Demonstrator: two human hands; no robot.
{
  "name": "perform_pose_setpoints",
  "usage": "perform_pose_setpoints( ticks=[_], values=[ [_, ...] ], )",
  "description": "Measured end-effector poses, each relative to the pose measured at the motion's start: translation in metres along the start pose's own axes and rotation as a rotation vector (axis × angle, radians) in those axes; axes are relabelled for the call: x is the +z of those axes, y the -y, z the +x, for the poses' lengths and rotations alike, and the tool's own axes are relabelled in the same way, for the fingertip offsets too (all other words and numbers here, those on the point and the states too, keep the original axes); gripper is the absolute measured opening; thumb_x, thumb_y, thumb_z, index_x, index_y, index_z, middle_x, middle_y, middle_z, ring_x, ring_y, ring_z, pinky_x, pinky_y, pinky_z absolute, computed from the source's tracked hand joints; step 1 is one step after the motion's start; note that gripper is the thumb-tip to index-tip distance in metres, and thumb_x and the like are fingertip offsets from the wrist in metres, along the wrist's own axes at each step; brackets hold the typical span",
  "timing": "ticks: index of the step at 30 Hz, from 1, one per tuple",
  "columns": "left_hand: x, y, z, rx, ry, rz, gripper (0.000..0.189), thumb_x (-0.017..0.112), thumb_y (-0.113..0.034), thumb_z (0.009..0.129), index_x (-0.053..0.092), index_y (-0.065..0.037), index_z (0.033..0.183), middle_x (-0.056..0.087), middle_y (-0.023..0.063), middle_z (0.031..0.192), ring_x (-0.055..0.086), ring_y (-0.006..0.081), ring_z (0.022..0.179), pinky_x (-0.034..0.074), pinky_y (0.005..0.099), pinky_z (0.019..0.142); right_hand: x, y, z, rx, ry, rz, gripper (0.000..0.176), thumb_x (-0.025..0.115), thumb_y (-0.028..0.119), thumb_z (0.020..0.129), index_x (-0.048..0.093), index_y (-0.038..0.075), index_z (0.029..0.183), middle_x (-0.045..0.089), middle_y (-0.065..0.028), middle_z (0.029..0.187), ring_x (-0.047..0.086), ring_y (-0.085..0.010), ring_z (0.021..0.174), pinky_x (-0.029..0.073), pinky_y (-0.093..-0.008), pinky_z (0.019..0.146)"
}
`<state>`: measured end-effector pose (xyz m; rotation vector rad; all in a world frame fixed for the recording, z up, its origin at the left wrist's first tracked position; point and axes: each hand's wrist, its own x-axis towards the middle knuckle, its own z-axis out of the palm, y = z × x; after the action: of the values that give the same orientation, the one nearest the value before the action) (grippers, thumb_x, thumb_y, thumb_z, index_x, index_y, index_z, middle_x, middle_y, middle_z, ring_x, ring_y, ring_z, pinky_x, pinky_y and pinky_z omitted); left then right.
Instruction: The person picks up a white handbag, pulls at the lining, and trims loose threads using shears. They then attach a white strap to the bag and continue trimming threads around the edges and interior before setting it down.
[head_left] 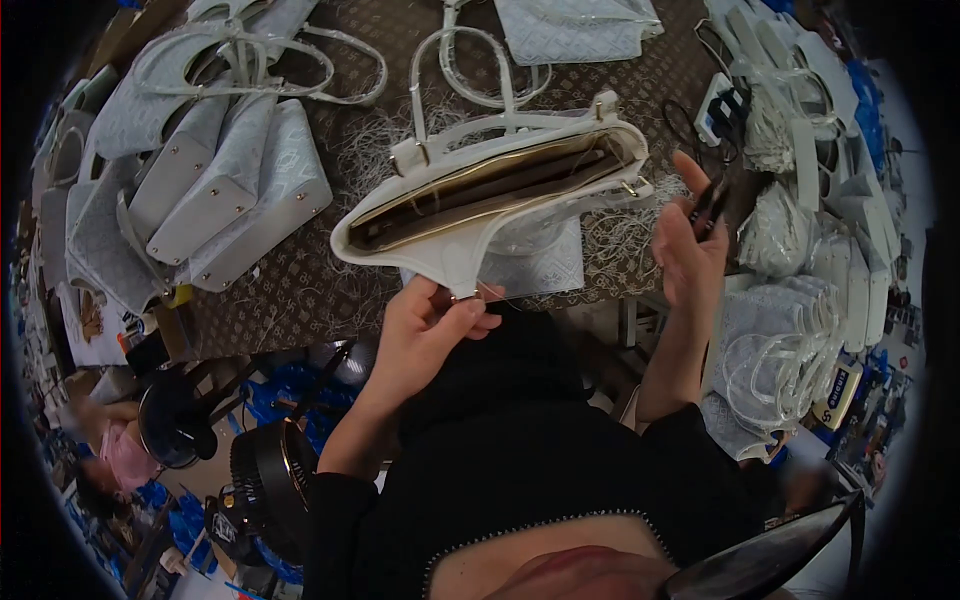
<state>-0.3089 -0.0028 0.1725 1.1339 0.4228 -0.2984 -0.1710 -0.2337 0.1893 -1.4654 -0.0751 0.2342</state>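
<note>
A white handbag (460, 245) lies open-topped on the brown patterned table (350, 300), its gold-edged opening and dark lining facing up. My left hand (430, 325) pinches the bag's pointed front tab near a small metal piece. To the right of the bag, my right hand (692, 240) is closed around a small dark tool (710, 208), with one finger raised. The tool's exact shape is hard to make out. Clear plastic (525, 235) hangs by the bag's front side, over a pale patterned panel (555, 268). Loose thread ends lie around the bag.
Finished-looking white bags (255, 190) crowd the table's left side. More bags (780, 340) and plastic-wrapped handles (775, 235) are stacked at the right. A black fan (270, 475) stands below left, and a person in pink (128, 455) is at the far left.
</note>
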Motion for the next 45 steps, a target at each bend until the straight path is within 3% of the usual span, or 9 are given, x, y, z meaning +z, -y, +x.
perform_pose_setpoints(
  ticks=[6,12,19,30,34,36,37,39,45],
  values=[
    [-0.024,-0.014,-0.016,0.012,-0.096,-0.047,0.03,0.051,-0.005,0.084,0.048,0.005,0.112,0.061,0.018,0.098,0.064,0.0202,0.075,0.054,0.0295,0.064,0.013,-0.008,-0.001,0.047,0.202,-0.358,0.037,0.071,0.011,0.074,0.06,0.005,0.109,0.049,0.0052,0.063,0.045,-0.0031,0.057,0.037,-0.0178,0.053],
    [-0.028,0.01,-0.004,0.25,0.045,-0.458,0.042,0.043,-0.029,0.09,0.042,0.002,0.118,0.06,0.0145,0.094,0.063,0.0225,0.082,0.054,0.029,0.06,0.037,-0.038,-0.01,-0.194,0.312,-0.361,0.019,0.071,0.007,0.073,0.065,0.004,0.091,0.063,-0.0044,0.072,0.057,-0.0069,0.061,0.044,-0.0208,0.053],
    [0.011,0.027,0.041,-0.158,0.234,-0.118,0.048,0.047,-0.043,0.089,0.052,0.002,0.104,0.059,0.0093,0.09,0.059,0.0148,0.083,0.049,0.0238,0.057,0.042,-0.047,-0.017,-0.625,0.498,-0.436,0.03,0.073,0.003,0.063,0.067,0.012,0.091,0.061,-0.0014,0.066,0.058,-0.0136,0.053,0.044,-0.0228,0.045],
    [0.021,0.021,0.034,-0.215,0.238,-0.076,0.035,0.06,-0.023,0.084,0.055,0.002,0.107,0.061,0.0062,0.09,0.058,0.0114,0.078,0.048,0.0221,0.058,0.022,-0.059,-0.041,-0.561,0.706,-0.399,0.035,0.072,0.0,0.059,0.068,0.014,0.09,0.059,-0.0011,0.069,0.059,-0.0156,0.059,0.048,-0.0268,0.054],
    [0.026,0.015,0.035,-0.232,0.255,-0.061,0.03,0.058,-0.016,0.085,0.054,0.001,0.109,0.062,0.006,0.096,0.06,0.012,0.084,0.048,0.0226,0.059,0.019,-0.04,-0.056,-0.043,0.591,-0.149,0.009,0.063,0.012,0.078,0.061,0.006,0.084,0.056,-0.0024,0.064,0.052,-0.0116,0.052,0.042,-0.0244,0.051],
    [0.025,0.022,0.035,-0.256,0.267,-0.053,0.031,0.058,-0.015,0.085,0.053,0.001,0.11,0.062,0.0062,0.098,0.06,0.0124,0.086,0.048,0.0227,0.059,0.012,-0.019,-0.048,0.389,0.621,-0.138,0.033,0.046,0.034,0.089,0.053,0.002,0.082,0.049,-0.0024,0.057,0.038,-0.0058,0.041,0.029,-0.0192,0.039],
    [0.025,0.025,0.034,-0.28,0.283,-0.042,0.031,0.057,-0.015,0.085,0.052,0.001,0.111,0.063,0.0065,0.1,0.06,0.0128,0.087,0.049,0.0228,0.059,0.01,-0.01,-0.046,0.394,0.618,-0.139,0.033,0.046,0.034,0.089,0.053,0.002,0.082,0.049,-0.0024,0.057,0.038,-0.0058,0.041,0.029,-0.0192,0.039],
    [0.028,0.027,0.032,-0.295,0.25,-0.048,0.031,0.057,-0.014,0.085,0.052,0.001,0.111,0.062,0.0065,0.1,0.06,0.0125,0.087,0.049,0.0229,0.06,0.009,-0.002,-0.044,0.902,0.6,-0.102,0.032,0.04,0.028,0.092,0.052,0.002,0.078,0.048,-0.0019,0.058,0.043,-0.0062,0.046,0.037,-0.0203,0.044],
    [0.026,0.03,0.031,-0.289,0.238,0.013,0.028,0.056,-0.012,0.085,0.051,0.0,0.11,0.062,0.0063,0.098,0.06,0.0116,0.087,0.05,0.023,0.06,0.007,-0.01,-0.045,1.099,0.782,-0.121,0.039,0.036,0.034,0.092,0.053,0.002,0.077,0.049,-0.0033,0.054,0.041,-0.0075,0.04,0.032,-0.0203,0.038]
  ],
)
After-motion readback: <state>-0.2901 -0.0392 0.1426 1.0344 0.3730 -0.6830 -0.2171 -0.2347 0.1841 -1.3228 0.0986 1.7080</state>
